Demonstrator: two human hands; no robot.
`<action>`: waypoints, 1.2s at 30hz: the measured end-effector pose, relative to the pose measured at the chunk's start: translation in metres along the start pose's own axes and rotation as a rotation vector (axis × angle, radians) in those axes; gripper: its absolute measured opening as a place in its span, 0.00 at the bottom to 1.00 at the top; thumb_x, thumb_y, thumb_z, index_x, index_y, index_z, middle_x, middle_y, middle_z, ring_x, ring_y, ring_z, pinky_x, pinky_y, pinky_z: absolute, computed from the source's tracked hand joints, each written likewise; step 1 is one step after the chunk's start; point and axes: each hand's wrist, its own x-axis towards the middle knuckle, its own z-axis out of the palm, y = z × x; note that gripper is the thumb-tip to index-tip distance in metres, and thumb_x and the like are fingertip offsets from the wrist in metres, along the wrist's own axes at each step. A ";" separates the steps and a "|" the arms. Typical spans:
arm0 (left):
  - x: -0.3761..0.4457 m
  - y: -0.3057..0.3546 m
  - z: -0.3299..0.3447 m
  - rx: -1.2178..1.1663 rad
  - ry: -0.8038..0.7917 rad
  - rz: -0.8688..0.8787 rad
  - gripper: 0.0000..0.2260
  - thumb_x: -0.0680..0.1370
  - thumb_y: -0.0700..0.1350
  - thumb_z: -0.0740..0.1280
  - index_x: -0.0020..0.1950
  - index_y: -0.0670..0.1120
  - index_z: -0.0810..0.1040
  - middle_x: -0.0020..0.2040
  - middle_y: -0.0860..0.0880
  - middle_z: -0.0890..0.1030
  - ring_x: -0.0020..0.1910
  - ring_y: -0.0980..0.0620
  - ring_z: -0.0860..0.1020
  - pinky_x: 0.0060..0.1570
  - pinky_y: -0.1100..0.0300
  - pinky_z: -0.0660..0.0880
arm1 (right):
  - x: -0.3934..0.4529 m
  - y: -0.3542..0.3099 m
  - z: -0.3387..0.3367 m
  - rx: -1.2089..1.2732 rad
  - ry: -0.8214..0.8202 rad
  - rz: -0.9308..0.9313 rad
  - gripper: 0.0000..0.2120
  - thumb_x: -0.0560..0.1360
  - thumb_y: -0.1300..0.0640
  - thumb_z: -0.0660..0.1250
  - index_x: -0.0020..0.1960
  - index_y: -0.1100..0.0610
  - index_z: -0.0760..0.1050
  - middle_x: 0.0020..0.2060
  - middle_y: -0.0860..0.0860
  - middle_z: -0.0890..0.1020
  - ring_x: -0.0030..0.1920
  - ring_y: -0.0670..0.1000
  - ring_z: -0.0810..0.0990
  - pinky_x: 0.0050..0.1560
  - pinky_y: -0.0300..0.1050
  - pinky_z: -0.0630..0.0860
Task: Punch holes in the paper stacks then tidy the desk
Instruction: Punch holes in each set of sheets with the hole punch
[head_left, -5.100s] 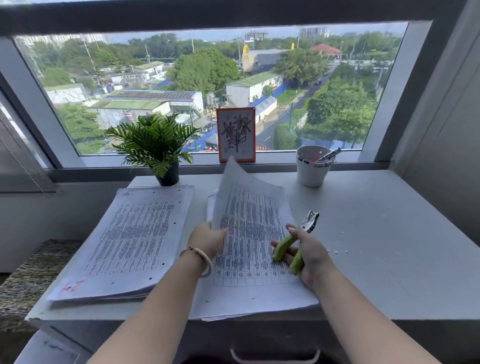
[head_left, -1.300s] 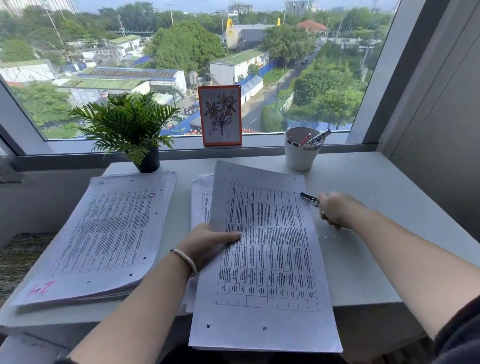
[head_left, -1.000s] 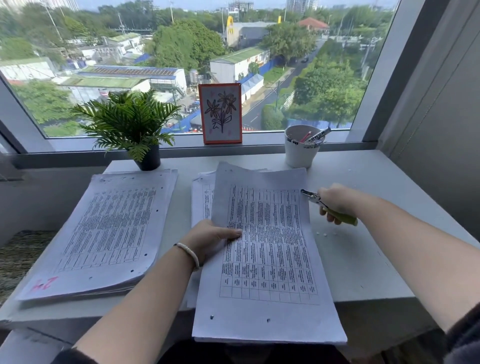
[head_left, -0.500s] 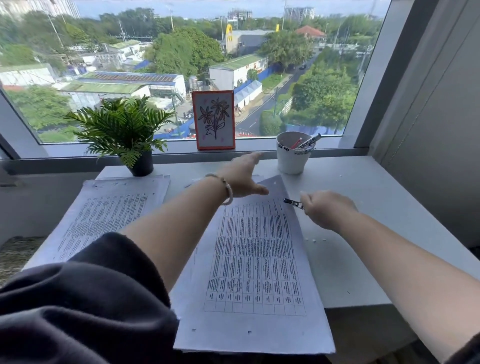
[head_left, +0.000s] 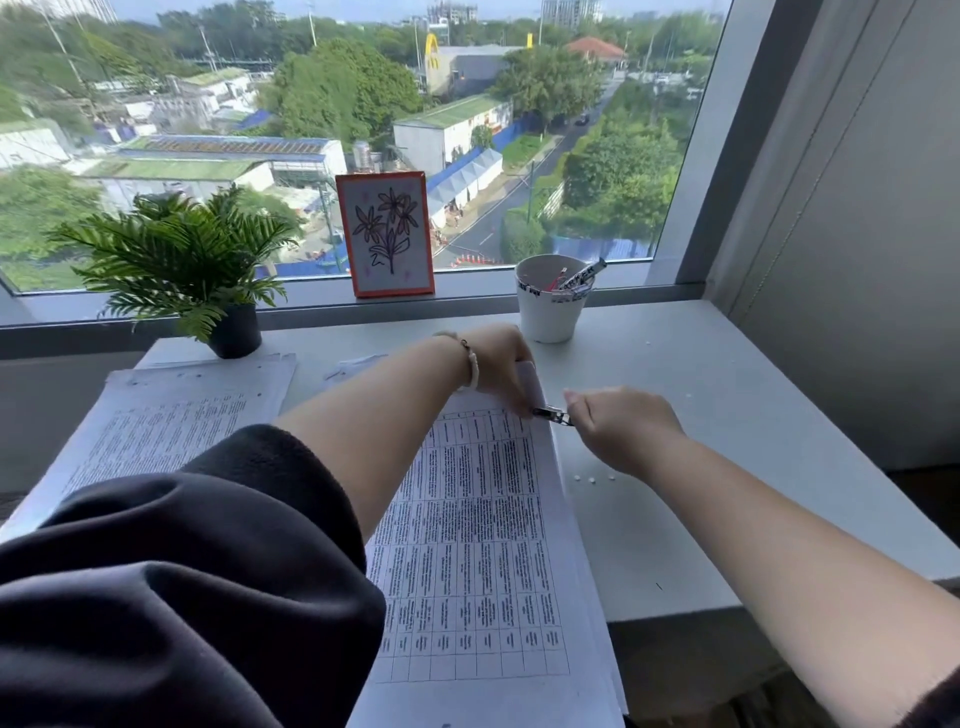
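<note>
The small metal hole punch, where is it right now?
The metal hole punch is in the right hand, right of centre in the head view, its tip at the far right edge of the printed paper stack, just before the white cup.

Golden-arches "M" sign (head_left: 431, 53) outside; the paper stack (head_left: 483, 545) has illegibly small print.

Head camera looks forward and down, close over the desk (head_left: 727, 415).

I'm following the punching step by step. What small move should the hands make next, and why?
Probably squeeze the punch: the right hand holds it with its metal nose at the far right edge of the sheet, and the left hand lifts that corner to it.
</note>
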 end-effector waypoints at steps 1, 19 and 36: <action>0.000 -0.001 0.000 -0.003 0.005 -0.002 0.15 0.62 0.55 0.79 0.43 0.49 0.84 0.39 0.50 0.83 0.38 0.51 0.78 0.38 0.57 0.76 | 0.000 -0.001 0.001 0.003 0.000 -0.007 0.20 0.83 0.48 0.42 0.41 0.52 0.67 0.49 0.55 0.80 0.51 0.57 0.76 0.41 0.46 0.68; -0.008 -0.022 -0.021 -0.127 0.044 0.039 0.10 0.65 0.47 0.78 0.45 0.50 0.85 0.41 0.54 0.84 0.45 0.54 0.81 0.48 0.58 0.78 | -0.017 -0.009 -0.001 -0.052 -0.223 -0.074 0.23 0.82 0.46 0.43 0.41 0.54 0.71 0.49 0.56 0.80 0.44 0.56 0.70 0.42 0.45 0.65; -0.015 0.002 -0.015 0.383 0.042 0.172 0.34 0.63 0.58 0.77 0.67 0.59 0.69 0.64 0.55 0.74 0.65 0.50 0.71 0.68 0.47 0.61 | -0.025 -0.008 -0.004 -0.107 -0.189 -0.118 0.20 0.82 0.51 0.44 0.34 0.54 0.64 0.40 0.52 0.78 0.43 0.57 0.72 0.39 0.44 0.65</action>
